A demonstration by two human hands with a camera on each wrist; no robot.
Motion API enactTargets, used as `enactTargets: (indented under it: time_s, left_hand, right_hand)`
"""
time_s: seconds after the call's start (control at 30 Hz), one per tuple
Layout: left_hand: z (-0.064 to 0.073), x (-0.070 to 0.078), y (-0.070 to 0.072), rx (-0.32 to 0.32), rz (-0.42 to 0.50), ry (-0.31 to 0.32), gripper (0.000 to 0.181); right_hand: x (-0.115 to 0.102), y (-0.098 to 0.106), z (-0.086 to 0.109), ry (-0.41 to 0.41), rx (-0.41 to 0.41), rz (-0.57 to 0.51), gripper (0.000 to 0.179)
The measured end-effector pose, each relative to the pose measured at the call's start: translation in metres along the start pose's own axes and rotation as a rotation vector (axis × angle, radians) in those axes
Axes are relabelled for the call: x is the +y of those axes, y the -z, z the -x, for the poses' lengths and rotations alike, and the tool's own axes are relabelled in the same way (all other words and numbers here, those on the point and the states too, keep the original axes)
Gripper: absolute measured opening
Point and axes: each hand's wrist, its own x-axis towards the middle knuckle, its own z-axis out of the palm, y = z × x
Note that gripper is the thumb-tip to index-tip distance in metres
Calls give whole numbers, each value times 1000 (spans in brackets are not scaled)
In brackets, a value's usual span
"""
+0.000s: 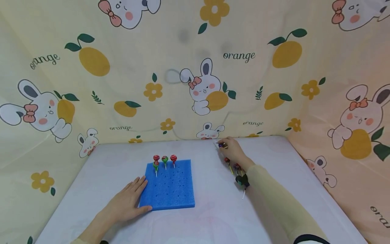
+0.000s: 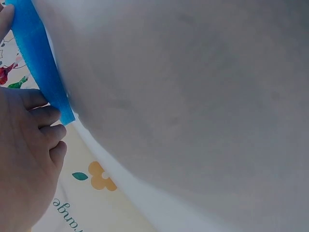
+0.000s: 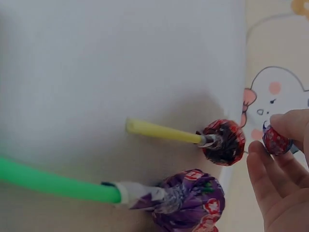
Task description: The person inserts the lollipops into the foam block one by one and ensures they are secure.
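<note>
A blue foam block point(image 1: 173, 186) lies on the white table, its top dotted with small holes. Several lollipops, among them a red one point(image 1: 173, 158) and a green one point(image 1: 165, 159), stand by their sticks near its back left. My left hand point(image 1: 126, 200) rests along the block's left edge, fingers extended, thumb at the front corner. Near the table's far edge, my right hand point(image 1: 233, 150) pinches a red and purple wrapped lollipop point(image 3: 276, 141) between thumb and fingers. Under the right wrist lie loose lollipops, including a dark red one point(image 3: 223, 142) with a yellow stick and a purple one point(image 3: 193, 200) with a green stick.
A cloth printed with rabbits and oranges point(image 1: 210, 84) hangs behind the table point(image 1: 213, 217) and along both sides. Another loose lollipop with a dark green wrapper point(image 1: 242, 180) and a white stick lies beside the right forearm.
</note>
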Motion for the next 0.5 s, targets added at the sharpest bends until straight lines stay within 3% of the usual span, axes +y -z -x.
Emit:
enactTargets:
  time_s: [0.3, 0.5]
  left_hand:
    - [0, 1, 1, 6, 0, -4, 112]
    - [1, 0, 0, 7, 3, -2, 112]
  right_hand:
    - [-16, 4, 18, 45, 68, -58, 31]
    - [-27, 5, 27, 123, 109, -94, 33]
